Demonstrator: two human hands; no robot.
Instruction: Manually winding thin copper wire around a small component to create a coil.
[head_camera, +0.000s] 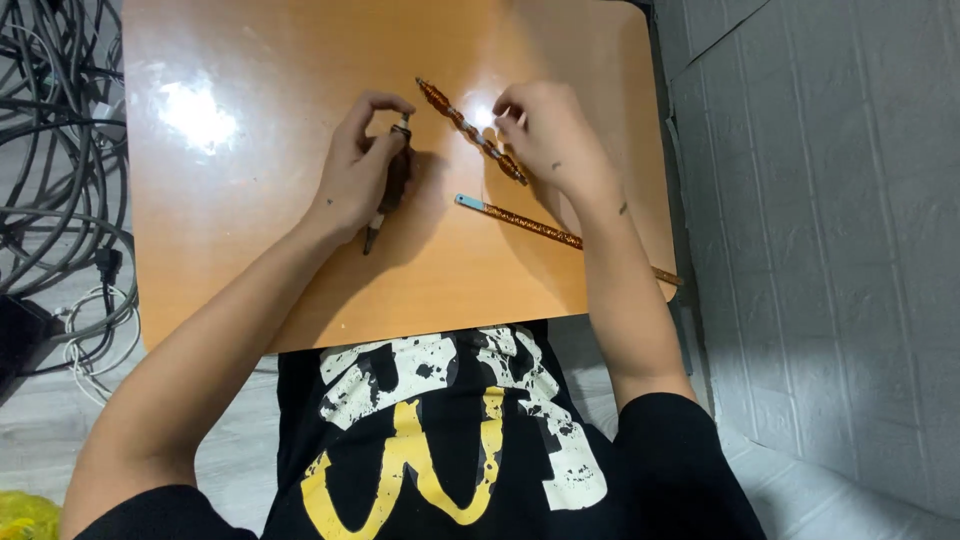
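On the glossy orange wooden bench (250, 250) the left hand (355, 175) lies at about 10 o'clock from the bench's middle, its fingers (385, 105) curled and pressed around a small dark pen-like tool (392, 185): the metal tip pokes out above the thumb toward 12 o'clock, and the thin dark tail sticks out below the palm toward 6 o'clock. The right hand (550, 135) sits at about 2 o'clock from the bench's middle, fingers bunched together with their tips down on the middle of a beaded brown-orange rod (450, 112). That rod lies flat on the bench, slanting from 10 o'clock, where its free end lies just beside the left hand's fingertips, down toward 4 o'clock, where its far end passes under the right palm (whether the fingers pinch it or merely press on it cannot be told). A second thin glittery brown stick with a pale blue end (520, 222) lies at 6 o'clock of the right hand, apart from the fingers, running under the right wrist toward the bench's right edge at 4 o'clock. A tangle of grey cables (50, 150) lies on the floor at 9 o'clock, off the bench.
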